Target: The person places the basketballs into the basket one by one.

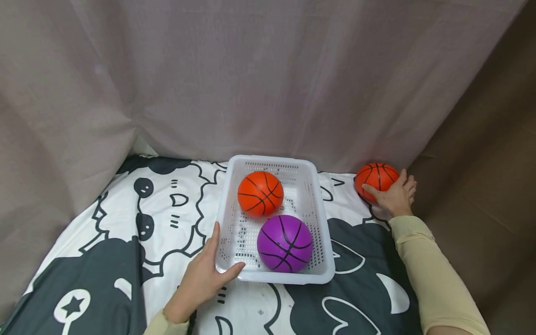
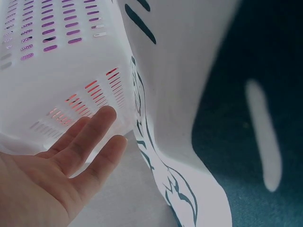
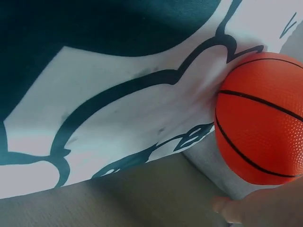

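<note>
A white perforated plastic basket [image 1: 276, 278] holds an orange toy basketball [image 1: 260, 194] and a larger purple ball [image 1: 285, 244] with black lines. My left hand [image 1: 205, 274] is at the basket's near left corner, thumb along the near rim. In the left wrist view, its extended fingers [image 2: 87, 137] lie beside the basket's outer wall [image 2: 57, 85]. Farther right, a second orange basketball [image 1: 378, 174] rests on the cloth. My right hand [image 1: 395, 194] is spread at that ball's near right side, thumb over its front. The right wrist view shows only part of this hand [image 3: 265, 208] below the ball.
A black-and-white cartoon-print cloth [image 1: 176, 232] covers the surface under the basket. Grey-brown curtain fabric [image 1: 272, 83] hangs behind it, close to the basket's far rim and the second orange ball. A darker brown drape [image 1: 481, 195] borders the right side, near my right hand.
</note>
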The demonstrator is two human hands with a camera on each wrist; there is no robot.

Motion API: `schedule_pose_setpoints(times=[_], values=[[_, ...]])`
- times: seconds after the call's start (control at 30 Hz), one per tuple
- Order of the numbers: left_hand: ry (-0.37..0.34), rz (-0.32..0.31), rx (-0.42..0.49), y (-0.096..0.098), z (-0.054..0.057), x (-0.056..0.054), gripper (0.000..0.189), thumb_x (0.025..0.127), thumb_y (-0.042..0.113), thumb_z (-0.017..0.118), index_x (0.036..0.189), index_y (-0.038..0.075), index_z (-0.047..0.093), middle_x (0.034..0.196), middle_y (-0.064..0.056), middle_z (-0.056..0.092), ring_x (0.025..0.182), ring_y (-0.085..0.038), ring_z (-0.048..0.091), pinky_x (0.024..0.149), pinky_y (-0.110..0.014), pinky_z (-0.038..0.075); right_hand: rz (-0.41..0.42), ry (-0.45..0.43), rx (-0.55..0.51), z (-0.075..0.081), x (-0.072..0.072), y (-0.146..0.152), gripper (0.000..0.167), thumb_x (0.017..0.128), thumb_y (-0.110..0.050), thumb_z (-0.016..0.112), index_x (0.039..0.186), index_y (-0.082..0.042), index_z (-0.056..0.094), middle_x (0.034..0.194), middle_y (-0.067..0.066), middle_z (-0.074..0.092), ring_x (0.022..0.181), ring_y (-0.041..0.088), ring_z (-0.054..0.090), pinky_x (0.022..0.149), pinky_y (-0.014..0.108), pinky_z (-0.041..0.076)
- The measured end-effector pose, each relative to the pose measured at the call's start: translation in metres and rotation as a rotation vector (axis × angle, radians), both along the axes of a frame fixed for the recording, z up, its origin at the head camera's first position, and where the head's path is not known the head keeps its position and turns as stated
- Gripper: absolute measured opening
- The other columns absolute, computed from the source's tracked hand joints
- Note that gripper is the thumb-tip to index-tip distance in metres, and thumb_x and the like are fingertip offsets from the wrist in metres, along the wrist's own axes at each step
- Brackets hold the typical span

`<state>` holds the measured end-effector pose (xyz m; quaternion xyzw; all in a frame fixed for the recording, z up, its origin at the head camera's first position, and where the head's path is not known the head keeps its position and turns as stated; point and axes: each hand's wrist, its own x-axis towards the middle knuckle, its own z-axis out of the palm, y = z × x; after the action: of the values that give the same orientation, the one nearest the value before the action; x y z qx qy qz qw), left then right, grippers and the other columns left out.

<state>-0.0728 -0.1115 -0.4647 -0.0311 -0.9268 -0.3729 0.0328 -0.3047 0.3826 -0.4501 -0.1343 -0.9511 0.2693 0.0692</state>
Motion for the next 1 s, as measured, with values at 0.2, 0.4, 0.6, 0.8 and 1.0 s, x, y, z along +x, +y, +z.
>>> schedule_pose_setpoints(times=[0.2, 0.4, 0.6, 0.8, 1.0], values=[[-0.009, 0.004, -0.001, -0.0004, -0.0002, -0.0006, 0.113, 0.077, 0.068, 0.067, 0.158, 0.015, 0.008, 0.147, -0.015, 0.043, 0.098, -0.022, 0.06, 0.083, -0.044, 0.051, 0.014, 0.037, -0.051, -0.0023, 0.0021, -0.0044, 0.124, 0.077, -0.064, 0.069, 0.155, -0.012, -0.013, 0.156, 0.022, -0.018, 0.14, 0.05, -0.006, 0.098, 0.077, 0.014], [-0.013, -0.003, -0.005, 0.0001, -0.0003, -0.0014, 0.113, 0.078, 0.068, 0.067, 0.158, 0.014, 0.008, 0.147, -0.015, 0.043, 0.101, -0.023, 0.06, 0.085, -0.045, 0.051, 0.015, 0.037, -0.045, -0.0054, 0.0019, -0.0065, 0.122, 0.079, -0.058, 0.071, 0.155, -0.012, -0.013, 0.156, 0.022, -0.021, 0.141, 0.048, -0.01, 0.101, 0.075, 0.014], [-0.013, 0.0, -0.006, 0.0005, -0.0002, -0.0025, 0.113, 0.078, 0.068, 0.067, 0.158, 0.014, 0.008, 0.148, -0.015, 0.042, 0.102, -0.024, 0.06, 0.085, -0.045, 0.051, 0.018, 0.038, -0.055, -0.0061, 0.0014, -0.0054, 0.12, 0.081, -0.049, 0.074, 0.154, -0.01, -0.013, 0.156, 0.025, -0.018, 0.142, 0.048, -0.012, 0.102, 0.074, 0.012], [-0.024, 0.012, -0.003, 0.0007, -0.0015, -0.0019, 0.112, 0.078, 0.065, 0.069, 0.158, 0.016, 0.007, 0.149, -0.015, 0.041, 0.101, -0.023, 0.06, 0.083, -0.045, 0.052, 0.002, 0.054, -0.079, -0.005, -0.0018, -0.0068, 0.115, 0.082, -0.042, 0.075, 0.155, -0.012, -0.009, 0.155, 0.028, -0.001, 0.138, 0.05, 0.006, 0.101, 0.071, 0.024], [-0.019, 0.013, -0.005, 0.0, -0.0018, -0.0012, 0.112, 0.078, 0.066, 0.068, 0.158, 0.016, 0.007, 0.149, -0.015, 0.04, 0.101, -0.023, 0.06, 0.084, -0.045, 0.052, -0.028, 0.071, -0.1, -0.0087, -0.0029, -0.0053, 0.114, 0.081, -0.047, 0.074, 0.155, -0.014, -0.006, 0.154, 0.027, 0.003, 0.137, 0.047, 0.008, 0.099, 0.071, 0.028]])
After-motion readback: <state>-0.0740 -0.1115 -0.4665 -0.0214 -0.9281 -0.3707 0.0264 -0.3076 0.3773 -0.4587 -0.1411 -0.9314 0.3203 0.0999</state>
